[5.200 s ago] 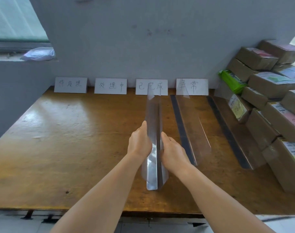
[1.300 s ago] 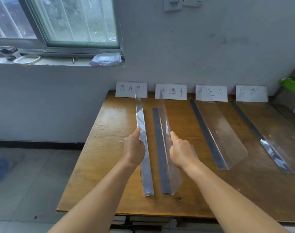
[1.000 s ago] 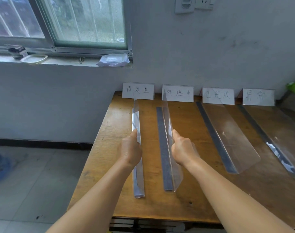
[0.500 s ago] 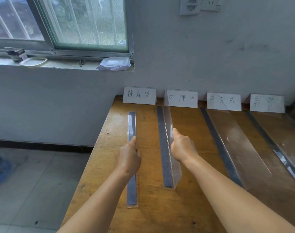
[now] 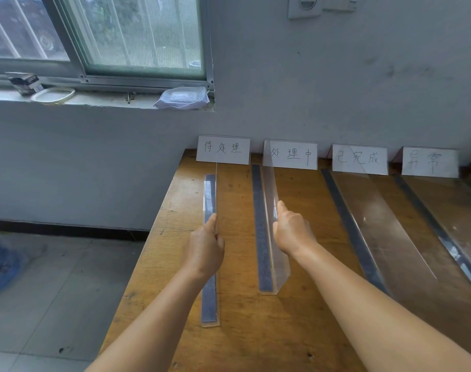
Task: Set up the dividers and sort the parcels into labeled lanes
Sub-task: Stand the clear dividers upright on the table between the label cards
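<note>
Several clear L-shaped dividers with dark base strips stand on the wooden table [image 5: 245,331]. My left hand [image 5: 206,247] grips the top edge of the leftmost divider [image 5: 209,194], which stands near the table's left edge. My right hand [image 5: 290,232] grips the top edge of the second divider [image 5: 269,189]. Two more dividers [image 5: 374,224] [image 5: 444,210] stand further right. Four white label cards with handwriting [image 5: 223,149] [image 5: 292,155] [image 5: 359,159] [image 5: 429,161] lean against the wall at the table's back edge. No parcels are in view.
The table's left edge drops to a tiled floor [image 5: 41,291]. A windowsill [image 5: 94,99] at upper left carries a wipes pack [image 5: 182,98], a lid and a small box. A grey wall rises behind the table.
My left hand has carried the leftmost divider further left, widening the gap to the second one, and set it upright. My view has shifted left, away from the parcel stack.
</note>
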